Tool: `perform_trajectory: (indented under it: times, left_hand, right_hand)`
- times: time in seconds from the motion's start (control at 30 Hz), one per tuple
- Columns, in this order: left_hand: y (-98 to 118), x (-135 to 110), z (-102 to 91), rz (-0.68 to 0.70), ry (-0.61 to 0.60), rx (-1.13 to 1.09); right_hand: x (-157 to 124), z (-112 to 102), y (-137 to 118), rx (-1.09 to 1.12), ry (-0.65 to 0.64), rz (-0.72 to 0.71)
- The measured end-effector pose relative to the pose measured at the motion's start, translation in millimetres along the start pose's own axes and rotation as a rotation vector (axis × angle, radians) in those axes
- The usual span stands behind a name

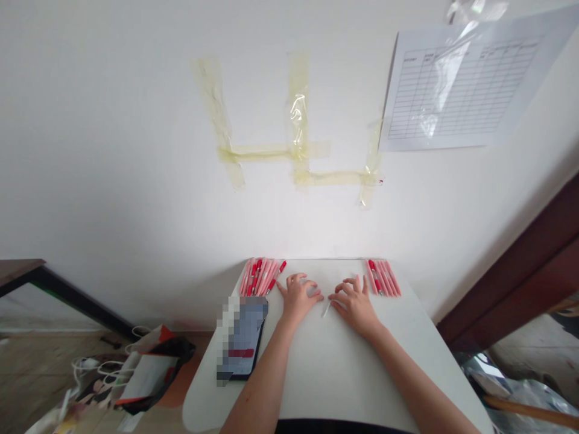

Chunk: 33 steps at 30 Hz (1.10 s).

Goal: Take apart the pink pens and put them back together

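Observation:
Over the middle of the white table, my left hand (299,295) is bent, its thumb and forefinger close together around a small reddish bit that I cannot make out. Facing it, my right hand (357,306) pinches the upper end of a thin white stick (326,309), which slants down toward the tabletop. A pale pink piece shows behind the right hand's fingers, mostly hidden. Left of my left hand lies a bundle of pink and red pens (262,277). A smaller row of pink pens, with one red pen among them (383,278), is just right of my right hand.
A phone (246,340), partly pixelated, lies on the table's left side. The table (335,380) backs onto a white wall bearing yellowed tape (298,114) and a printed chart (456,90). Bags and cables (149,367) are on the floor at left; dark red wood (520,271) stands at right.

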<state>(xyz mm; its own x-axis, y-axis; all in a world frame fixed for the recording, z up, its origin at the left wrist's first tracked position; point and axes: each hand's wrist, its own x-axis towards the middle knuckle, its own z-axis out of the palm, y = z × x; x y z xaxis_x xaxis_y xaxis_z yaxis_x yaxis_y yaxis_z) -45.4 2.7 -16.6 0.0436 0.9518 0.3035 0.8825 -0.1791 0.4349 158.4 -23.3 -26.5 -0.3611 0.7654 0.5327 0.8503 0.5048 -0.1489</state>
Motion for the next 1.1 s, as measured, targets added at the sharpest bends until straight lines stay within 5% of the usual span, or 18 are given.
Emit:
perform_trajectory:
  times: [0.67, 1.1]
  left_hand:
    - [-1, 1, -15.9, -0.016, -0.094, 0.004]
    - [-3, -1, -17.4, 0.026, -0.019, -0.010]
  right_hand:
    - [4, 1, 18, -0.117, 0.040, 0.120]
    - [3, 2, 19, -0.067, 0.052, 0.135]
